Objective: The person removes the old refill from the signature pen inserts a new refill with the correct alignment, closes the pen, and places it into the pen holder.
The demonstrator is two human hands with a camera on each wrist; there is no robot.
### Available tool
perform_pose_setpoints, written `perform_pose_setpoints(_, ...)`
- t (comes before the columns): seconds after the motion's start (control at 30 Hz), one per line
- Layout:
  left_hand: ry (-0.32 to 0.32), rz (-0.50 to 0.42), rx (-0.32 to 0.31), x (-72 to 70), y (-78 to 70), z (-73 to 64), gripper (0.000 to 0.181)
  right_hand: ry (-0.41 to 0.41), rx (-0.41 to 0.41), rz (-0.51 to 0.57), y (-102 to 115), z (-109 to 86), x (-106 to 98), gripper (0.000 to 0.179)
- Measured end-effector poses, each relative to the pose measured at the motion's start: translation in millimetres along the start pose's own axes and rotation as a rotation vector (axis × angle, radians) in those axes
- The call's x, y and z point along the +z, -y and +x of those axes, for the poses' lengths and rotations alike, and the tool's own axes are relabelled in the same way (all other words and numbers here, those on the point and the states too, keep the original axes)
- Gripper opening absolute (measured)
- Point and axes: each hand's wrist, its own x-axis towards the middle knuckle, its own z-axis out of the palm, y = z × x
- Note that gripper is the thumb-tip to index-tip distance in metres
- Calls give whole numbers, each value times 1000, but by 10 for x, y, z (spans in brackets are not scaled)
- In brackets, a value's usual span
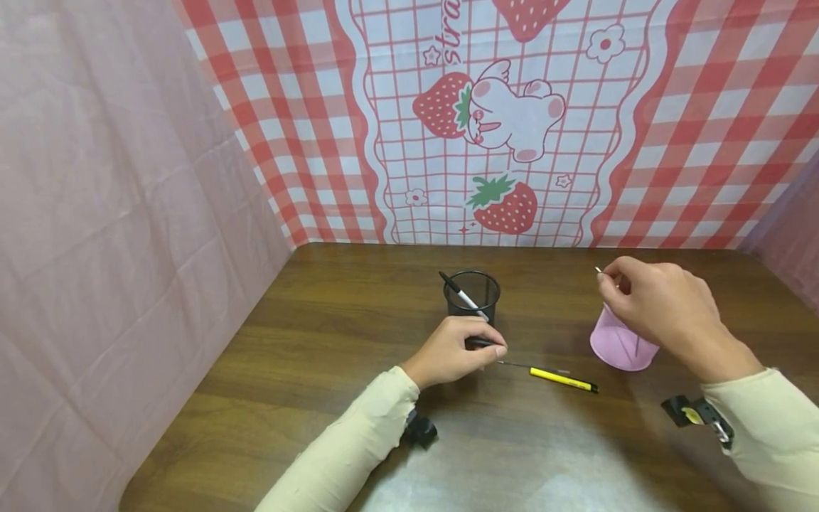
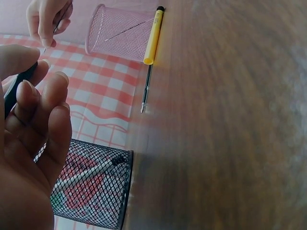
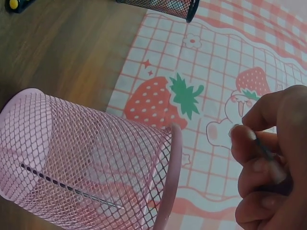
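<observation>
My left hand [image 1: 454, 348] pinches a dark pen-like piece [image 2: 20, 86] between thumb and fingers, just in front of the black mesh cup [image 1: 472, 272]. A white marker with a black end [image 1: 463, 293] leans inside that cup. Over the pink mesh cup [image 3: 72, 129], my right hand [image 1: 662, 302] pinches a thin stick with a silvery end [image 1: 598, 269], mostly hidden by the fingers. One slim dark refill-like rod [image 3: 69, 186] stands slanted in the pink cup. Between the hands lies a yellow barrel with a black end [image 1: 563, 380], a thin dark shaft with a silver tip [image 2: 143, 106] reaching from it.
All this stands on a brown wooden table [image 1: 288, 370]. A red-checked cloth with strawberries [image 1: 307, 128] hangs along the back, and a pale pink cloth [image 1: 128, 213] hangs at the left. Wrist camera mounts [image 1: 421, 430] jut out below both sleeves.
</observation>
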Motion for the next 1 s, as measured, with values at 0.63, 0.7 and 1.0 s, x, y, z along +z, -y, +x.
perform_pose_setpoints(0.63,8,4,-12,10,12,6,6,-107,-196,20,43,-93,127,24)
perform_pose_setpoints(0.7,9,6,-13,12,14,6,6,-106,-209,25,45,-103,148,25)
perform_pose_setpoints(1.0,10,9,-9,21,18,9,6,-85,-169,4,75,-136,216,13)
